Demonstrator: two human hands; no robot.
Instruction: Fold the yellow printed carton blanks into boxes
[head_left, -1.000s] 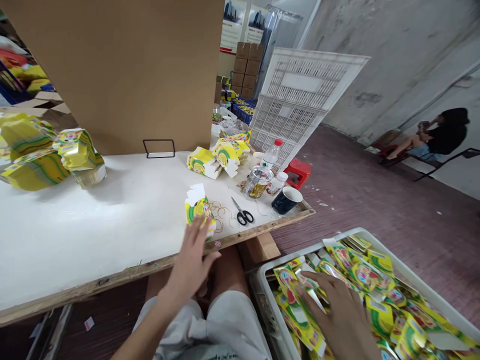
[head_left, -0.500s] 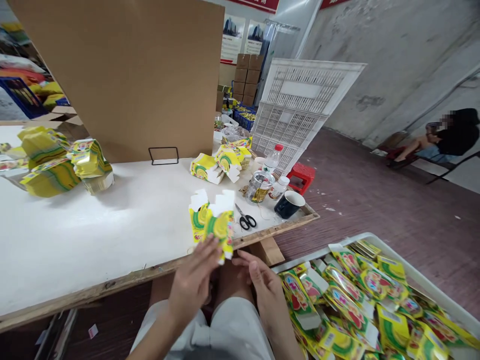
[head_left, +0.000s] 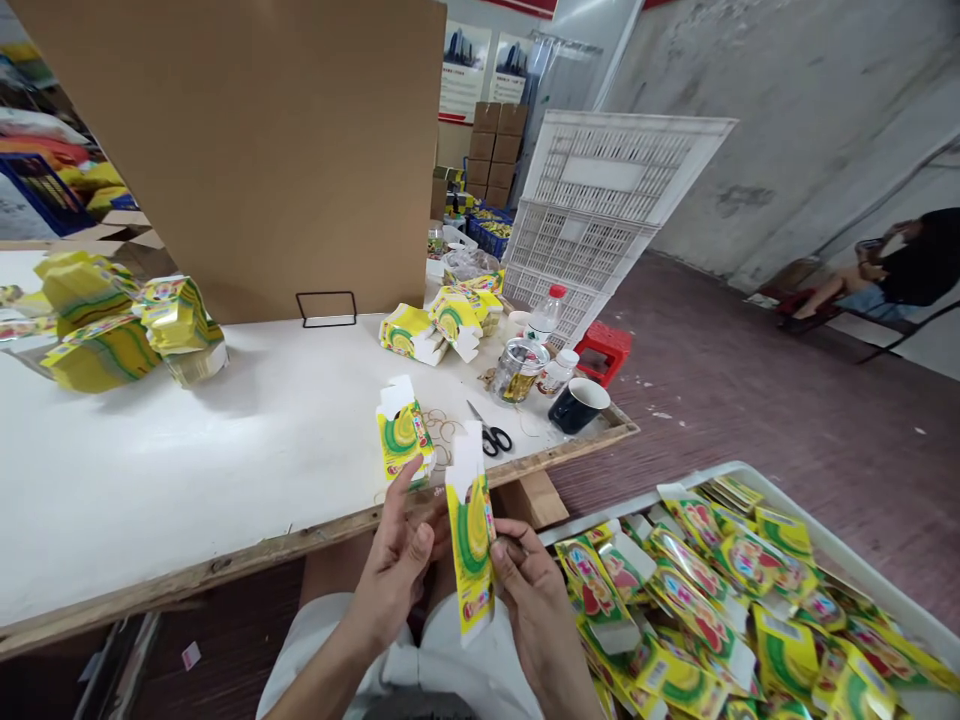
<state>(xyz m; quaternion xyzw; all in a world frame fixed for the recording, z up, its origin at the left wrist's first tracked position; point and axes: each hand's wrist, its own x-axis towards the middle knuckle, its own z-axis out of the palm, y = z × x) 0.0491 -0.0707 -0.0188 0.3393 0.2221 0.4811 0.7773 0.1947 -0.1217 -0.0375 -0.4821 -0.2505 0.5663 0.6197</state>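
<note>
A yellow and green flat carton (head_left: 472, 545) with white end flaps stands upright over my lap. My right hand (head_left: 536, 590) pinches its right edge between thumb and fingers. To the left of the carton is my left hand (head_left: 396, 565), fingers apart and nothing visible in it; some of its fingertips are partly hidden. Beyond that hand, at the table's front edge, lies a small stack of flat cartons (head_left: 401, 435). Rubber bands (head_left: 442, 430) and black-handled scissors (head_left: 495, 438) lie to the right of the stack.
A white tub (head_left: 742, 472) heaped with cartons stands at my right. On the white table (head_left: 300, 430) are bundled cartons (head_left: 112, 320), a dark mug (head_left: 577, 405), a jar (head_left: 519, 370) and bottles. A cardboard sheet (head_left: 285, 160) rises behind. A person (head_left: 915, 265) sits at far right.
The carton under my left hand has moved from the stack toward my lap and is now in my right hand. My left hand has drawn off it, uncovering rubber bands.
</note>
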